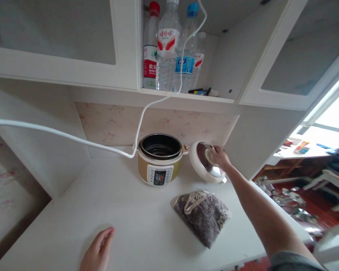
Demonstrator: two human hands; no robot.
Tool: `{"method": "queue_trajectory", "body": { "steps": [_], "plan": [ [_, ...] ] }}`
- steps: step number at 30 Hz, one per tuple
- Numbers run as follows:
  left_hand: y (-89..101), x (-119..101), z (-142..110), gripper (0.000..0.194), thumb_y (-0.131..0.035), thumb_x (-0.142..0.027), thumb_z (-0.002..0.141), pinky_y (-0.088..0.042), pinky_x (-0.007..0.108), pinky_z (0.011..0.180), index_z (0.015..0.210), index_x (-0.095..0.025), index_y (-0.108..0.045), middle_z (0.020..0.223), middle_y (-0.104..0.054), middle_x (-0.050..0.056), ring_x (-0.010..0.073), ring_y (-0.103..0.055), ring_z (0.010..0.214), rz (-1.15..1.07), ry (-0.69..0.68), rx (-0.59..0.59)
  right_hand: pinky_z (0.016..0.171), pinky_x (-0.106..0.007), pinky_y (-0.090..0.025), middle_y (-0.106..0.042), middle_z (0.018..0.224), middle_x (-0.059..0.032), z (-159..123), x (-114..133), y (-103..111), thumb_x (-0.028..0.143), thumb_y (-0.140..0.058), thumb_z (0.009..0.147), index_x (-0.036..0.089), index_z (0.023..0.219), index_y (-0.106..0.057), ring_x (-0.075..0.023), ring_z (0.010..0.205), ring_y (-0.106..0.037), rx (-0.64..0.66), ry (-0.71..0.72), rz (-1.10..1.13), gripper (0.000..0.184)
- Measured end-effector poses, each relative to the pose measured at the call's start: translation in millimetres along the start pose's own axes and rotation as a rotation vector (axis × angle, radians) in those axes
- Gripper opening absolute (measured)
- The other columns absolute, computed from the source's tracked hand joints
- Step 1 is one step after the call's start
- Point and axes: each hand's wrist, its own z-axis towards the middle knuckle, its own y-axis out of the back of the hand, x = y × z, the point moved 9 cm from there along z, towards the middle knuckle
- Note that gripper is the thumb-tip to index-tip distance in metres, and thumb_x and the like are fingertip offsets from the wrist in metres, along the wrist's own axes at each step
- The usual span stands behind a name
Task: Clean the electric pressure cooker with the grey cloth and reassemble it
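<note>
My right hand (219, 157) is closed on the knob of the rice cooker lid (199, 165), a white dome with a shiny metallic middle. That lid is tilted, just right of the rice cooker (160, 175). The cooker has a gold and white body with a control panel in front, and its black inner pot (160, 146) shows at the uncovered top. Low in the view, my left hand (97, 250) is over the counter, fingers drawn together with nothing visible in them. A folded grey-brown cloth (205, 216) with a patterned edge lies in front of the lid.
Several plastic bottles (167, 49) stand in the open cabinet above. A white cable (101, 148) runs from the left and up across the shelf. White side panels (268, 139) flank the counter (130, 222). Metal cookware (288, 199) shows at the lower right.
</note>
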Motion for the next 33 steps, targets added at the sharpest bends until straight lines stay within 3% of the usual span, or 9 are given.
{"method": "queue_trajectory", "body": {
  "steps": [4, 9, 15, 19, 24, 29, 33],
  "plan": [
    [0.5, 0, 1, 0.050, -0.045, -0.059, 0.075, -0.053, 0.039, 0.089, 0.103, -0.024, -0.067, 0.116, -0.070, 0.005, 0.0279, -0.065, 0.106, 0.015, -0.006, 0.001, 0.092, -0.046, -0.041, -0.055, 0.117, -0.0133, -2, 19, 26, 0.052, -0.061, 0.077, 0.026, 0.120, -0.059, -0.0299, 0.104, -0.056, -0.002, 0.016, -0.123, 0.051],
    [-0.1, -4, 0, 0.048, -0.045, -0.058, 0.077, -0.054, 0.036, 0.086, 0.101, -0.024, -0.067, 0.114, -0.071, 0.005, 0.0270, -0.066, 0.105, 0.024, -0.043, 0.009, 0.083, -0.046, -0.045, -0.056, 0.116, -0.0118, -6, 57, 49, 0.062, -0.062, 0.073, 0.031, 0.116, -0.064, -0.0308, 0.097, -0.060, 0.025, 0.061, -0.351, 0.053],
    [0.4, -5, 0, 0.045, -0.046, -0.057, 0.076, -0.056, 0.034, 0.080, 0.098, -0.025, -0.068, 0.110, -0.072, 0.005, 0.0261, -0.068, 0.098, 0.022, -0.074, -0.013, 0.080, -0.043, -0.047, -0.060, 0.118, -0.0133, 0, 113, 72, 0.055, -0.054, 0.080, 0.028, 0.125, -0.061, -0.0306, 0.096, -0.061, -0.046, 0.197, -0.451, 0.053],
    [0.0, -5, -1, 0.045, -0.046, -0.057, 0.077, -0.055, 0.034, 0.081, 0.098, -0.024, -0.067, 0.110, -0.072, 0.005, 0.0259, -0.068, 0.099, 0.024, -0.102, -0.018, 0.081, -0.042, -0.047, -0.061, 0.115, -0.0141, 1, 152, 79, 0.052, -0.051, 0.083, 0.023, 0.116, -0.066, -0.0310, 0.098, -0.061, -0.099, 0.257, -0.426, 0.047],
    [0.3, -9, -2, 0.043, -0.045, -0.056, 0.078, -0.056, 0.034, 0.081, 0.098, -0.025, -0.068, 0.110, -0.073, 0.005, 0.0255, -0.069, 0.099, 0.050, -0.128, -0.023, 0.082, -0.039, -0.045, -0.062, 0.114, -0.0120, -14, 208, 67, 0.050, -0.050, 0.084, 0.022, 0.117, -0.065, -0.0285, 0.098, -0.060, -0.110, 0.428, -0.369, 0.046],
    [4.3, -14, -4, 0.039, -0.047, -0.054, 0.078, -0.058, 0.032, 0.074, 0.092, -0.026, -0.069, 0.103, -0.075, 0.004, 0.0250, -0.071, 0.092, 0.047, -0.171, -0.065, 0.080, -0.038, -0.046, -0.066, 0.110, -0.0109, -29, 259, 40, 0.049, -0.048, 0.086, 0.023, 0.117, -0.064, -0.0287, 0.095, -0.062, -0.053, 0.599, -0.361, 0.043],
    [5.2, -16, -4, 0.036, -0.049, -0.052, 0.076, -0.058, 0.031, 0.073, 0.088, -0.026, -0.070, 0.099, -0.075, 0.004, 0.0243, -0.071, 0.089, 0.005, -0.198, -0.079, 0.085, -0.035, -0.045, -0.064, 0.115, -0.0098, -42, 298, 15, 0.044, -0.048, 0.089, 0.022, 0.118, -0.062, -0.0266, 0.098, -0.061, -0.022, 0.824, -0.354, 0.040]
  ]
}}
